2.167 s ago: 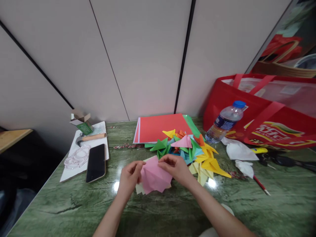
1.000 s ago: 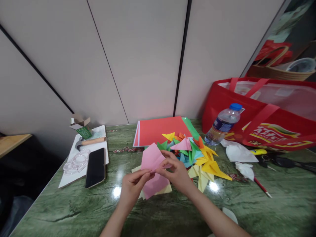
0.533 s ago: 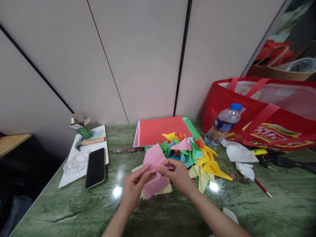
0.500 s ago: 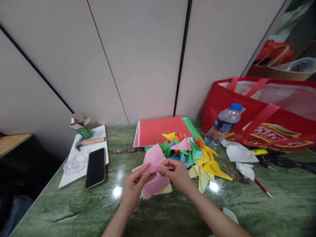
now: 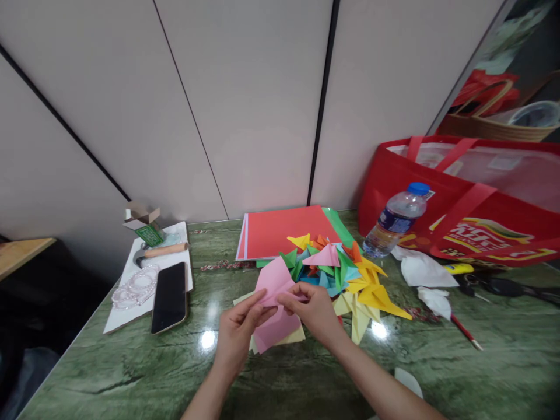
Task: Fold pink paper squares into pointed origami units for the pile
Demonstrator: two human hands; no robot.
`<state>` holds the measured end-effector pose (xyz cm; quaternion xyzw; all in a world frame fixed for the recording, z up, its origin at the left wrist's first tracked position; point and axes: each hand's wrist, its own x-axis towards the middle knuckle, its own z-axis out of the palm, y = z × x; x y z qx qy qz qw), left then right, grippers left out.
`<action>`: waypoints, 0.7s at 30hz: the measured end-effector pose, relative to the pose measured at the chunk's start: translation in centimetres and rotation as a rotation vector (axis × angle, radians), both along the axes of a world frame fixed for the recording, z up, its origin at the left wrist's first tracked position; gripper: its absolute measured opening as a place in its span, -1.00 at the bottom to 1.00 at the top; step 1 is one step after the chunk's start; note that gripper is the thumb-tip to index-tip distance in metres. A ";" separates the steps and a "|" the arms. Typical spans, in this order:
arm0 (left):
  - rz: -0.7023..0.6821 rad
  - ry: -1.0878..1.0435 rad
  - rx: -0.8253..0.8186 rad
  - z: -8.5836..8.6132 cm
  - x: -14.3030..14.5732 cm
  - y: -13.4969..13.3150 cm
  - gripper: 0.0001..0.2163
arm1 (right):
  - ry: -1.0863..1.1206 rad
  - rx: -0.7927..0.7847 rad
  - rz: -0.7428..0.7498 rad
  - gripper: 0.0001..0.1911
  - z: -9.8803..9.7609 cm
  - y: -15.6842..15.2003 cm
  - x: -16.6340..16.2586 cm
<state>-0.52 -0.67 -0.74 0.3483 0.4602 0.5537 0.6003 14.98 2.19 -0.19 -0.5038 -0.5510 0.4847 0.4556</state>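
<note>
Between my two hands is a sheet of pink paper, creased across its middle with a raised fold. My left hand pinches the left end of that fold. The right end is pinched by my right hand. Under the pink sheet lies pale yellow paper, with only its edges showing. Just beyond my right hand spreads a pile of folded paper shapes in green, blue, orange, pink and yellow.
Behind the pile lies red paper. To the left are a phone, a hammer, beaded strands and a small box. A water bottle, red bag, tissue and pencil occupy the right.
My hands and the pink paper have barely moved; the fingers shift very slightly along the fold. Everything else stays in place.
</note>
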 end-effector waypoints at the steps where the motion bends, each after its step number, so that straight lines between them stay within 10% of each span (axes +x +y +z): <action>1: 0.004 -0.004 0.000 0.0 0.0 0.0 -0.66 | -0.003 0.000 -0.002 -0.73 0.0 0.0 0.0; 21: 0.018 -0.051 -0.014 0.2 0.3 -0.1 -0.70 | -0.029 0.025 -0.069 -0.72 0.1 -0.3 -0.3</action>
